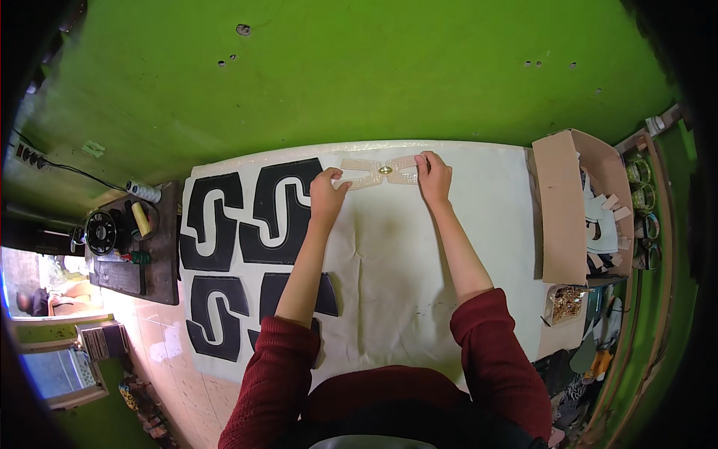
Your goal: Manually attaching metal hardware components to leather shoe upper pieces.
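A beige, textured H-shaped strap piece [364, 182] with a gold oval ornament at its middle stretches between my hands near the far edge of the covered table. My left hand [327, 196] pinches its left end, and my right hand [435, 179] pinches its right end. Left of my left hand lie several flat black S-shaped pieces, among them a far-left one [230, 196], one beside my wrist [274, 238] and a nearer one [234, 293]. My left forearm covers part of another black piece [326, 295].
An open cardboard box [557, 209] with cut scraps stands at the right edge. Near it sits a clear container of small gold pieces [566, 304]. On the left, a dark sewing machine table [161, 262] carries a handwheel [101, 232] and thread spools [143, 191]. A green wall [419, 75] rises behind.
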{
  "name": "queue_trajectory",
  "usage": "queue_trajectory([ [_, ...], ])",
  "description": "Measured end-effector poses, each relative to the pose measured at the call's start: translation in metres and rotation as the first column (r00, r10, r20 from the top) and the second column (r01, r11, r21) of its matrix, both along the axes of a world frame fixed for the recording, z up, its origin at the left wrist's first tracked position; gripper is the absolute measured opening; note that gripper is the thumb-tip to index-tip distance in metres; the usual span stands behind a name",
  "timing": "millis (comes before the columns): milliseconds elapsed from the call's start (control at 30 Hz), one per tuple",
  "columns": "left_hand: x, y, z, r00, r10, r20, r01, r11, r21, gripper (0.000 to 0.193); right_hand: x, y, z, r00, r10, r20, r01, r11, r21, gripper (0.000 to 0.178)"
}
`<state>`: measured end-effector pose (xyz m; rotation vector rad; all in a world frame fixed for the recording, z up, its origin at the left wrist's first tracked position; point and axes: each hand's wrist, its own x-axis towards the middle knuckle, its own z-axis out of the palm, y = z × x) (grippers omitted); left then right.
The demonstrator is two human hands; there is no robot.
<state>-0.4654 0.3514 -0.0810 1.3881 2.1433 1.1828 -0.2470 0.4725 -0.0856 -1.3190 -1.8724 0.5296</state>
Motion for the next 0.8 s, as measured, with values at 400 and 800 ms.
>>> queue_trajectory([
  [400, 0.036, 0.001, 0.046, 0.900, -0.144, -0.412, 0.027, 0.961, -0.277, 0.034, 0.004, 0.001, -0.002, 0.977, -0.161, 0.136, 0.150, 0.985, 0.086, 0.020],
  [800, 0.035, 0.008, -0.011, 0.837, -0.308, -0.452, 0.182, 0.936, -0.302, 0.050, 0.001, 0.001, -0.001, 0.995, -0.070, 0.075, 0.063, 0.994, 0.089, 0.010],
])
